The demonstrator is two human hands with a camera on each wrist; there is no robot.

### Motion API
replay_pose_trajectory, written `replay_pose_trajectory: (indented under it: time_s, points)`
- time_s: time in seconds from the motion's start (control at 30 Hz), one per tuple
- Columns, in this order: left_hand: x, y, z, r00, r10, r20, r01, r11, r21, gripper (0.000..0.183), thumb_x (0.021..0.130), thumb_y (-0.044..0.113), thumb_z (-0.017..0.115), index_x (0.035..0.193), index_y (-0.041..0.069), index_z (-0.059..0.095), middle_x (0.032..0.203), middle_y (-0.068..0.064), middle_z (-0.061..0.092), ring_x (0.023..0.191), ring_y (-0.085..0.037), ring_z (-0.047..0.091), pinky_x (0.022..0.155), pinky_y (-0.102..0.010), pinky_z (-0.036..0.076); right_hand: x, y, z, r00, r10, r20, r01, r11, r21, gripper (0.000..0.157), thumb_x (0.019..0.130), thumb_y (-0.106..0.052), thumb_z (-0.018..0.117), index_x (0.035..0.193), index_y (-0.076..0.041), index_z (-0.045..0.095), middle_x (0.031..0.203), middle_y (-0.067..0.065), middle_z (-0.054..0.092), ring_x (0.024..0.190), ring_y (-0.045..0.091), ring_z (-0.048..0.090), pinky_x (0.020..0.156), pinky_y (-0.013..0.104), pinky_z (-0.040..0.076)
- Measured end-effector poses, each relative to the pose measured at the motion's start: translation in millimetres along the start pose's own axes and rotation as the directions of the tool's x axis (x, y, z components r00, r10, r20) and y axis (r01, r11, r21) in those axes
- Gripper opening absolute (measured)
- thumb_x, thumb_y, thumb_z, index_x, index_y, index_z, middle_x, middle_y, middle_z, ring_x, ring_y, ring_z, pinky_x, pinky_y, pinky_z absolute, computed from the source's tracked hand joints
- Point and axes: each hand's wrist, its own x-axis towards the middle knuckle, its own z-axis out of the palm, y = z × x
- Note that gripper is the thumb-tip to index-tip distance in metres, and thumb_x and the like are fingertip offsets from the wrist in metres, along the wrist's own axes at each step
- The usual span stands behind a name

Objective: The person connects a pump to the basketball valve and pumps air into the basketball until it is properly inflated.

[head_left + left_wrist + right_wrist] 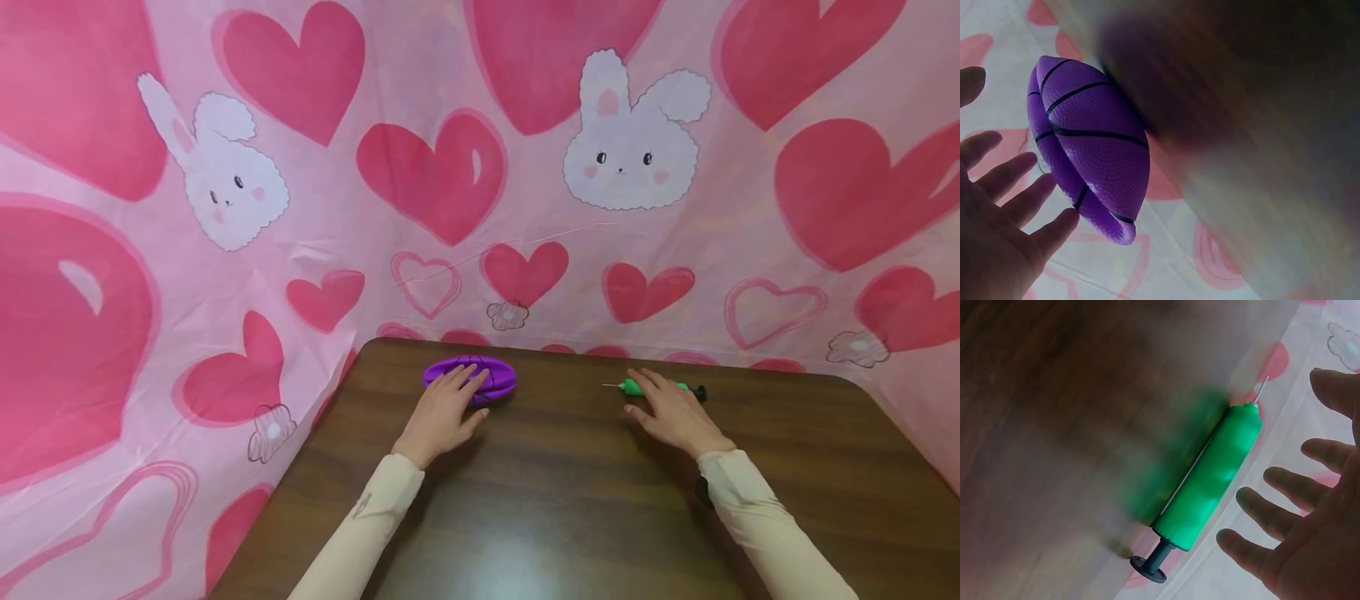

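Observation:
A deflated purple ball point(501, 379) with black seam lines lies folded in on itself near the far left of the table. My left hand point(441, 417) reaches over its near side with fingers spread; in the left wrist view the fingertips come right at the folded edge of the ball point(1100, 125). Toward the right lies a green hand pump point(684, 387) with a black handle, its thin metal needle pointing left. Over it is my right hand point(671, 410), fingers extended. The right wrist view shows those fingers spread beside the pump's green barrel point(1210, 481), holding nothing.
Both things lie on a brown wood-grain table point(540, 475) with rounded far corners. A pink cloth backdrop point(525, 192) with hearts and rabbit faces hangs along the table's far edge and sides.

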Motion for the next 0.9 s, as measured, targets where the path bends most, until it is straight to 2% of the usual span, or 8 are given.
replay_pose_trajectory:
  time_s: [0.37,0.6,0.9]
  points:
    - [15.9,-1.6,2.3,0.999,0.008,-0.032,-0.008,1.0,-0.007,0.054,0.097,0.037,0.072,0.144,0.012,0.063,0.145,-0.014,0.065,0.134,-0.033,0.063,0.116,-0.051,0.047,14.0,13.0,-1.0,0.998,0.035,0.055,-0.035,0.999,-0.007,0.065,0.097,-0.028,0.07,0.151,0.001,0.049,0.149,0.033,0.052,0.129,0.058,0.054,0.1,0.075,0.045]
    - [26.0,-0.7,0.2,1.0,-0.01,-0.028,0.01,1.0,0.009,0.052,0.095,0.037,0.074,0.141,0.014,0.066,0.14,-0.009,0.069,0.13,-0.029,0.065,0.114,-0.046,0.05,23.9,14.7,-2.4,0.997,0.034,0.063,-0.033,0.999,-0.015,0.06,0.097,-0.026,0.07,0.148,0.001,0.052,0.147,0.031,0.055,0.129,0.056,0.055,0.1,0.074,0.045]
    - [33.0,-0.3,0.1,0.999,-0.053,-0.009,0.053,0.999,-0.011,0.047,0.095,0.037,0.075,0.136,0.015,0.07,0.134,-0.008,0.073,0.128,-0.029,0.067,0.11,-0.047,0.052,31.4,16.9,-0.4,0.993,0.063,0.098,-0.062,0.998,-0.018,0.058,0.094,-0.025,0.073,0.144,-0.001,0.057,0.144,0.03,0.057,0.128,0.054,0.055,0.1,0.074,0.045]
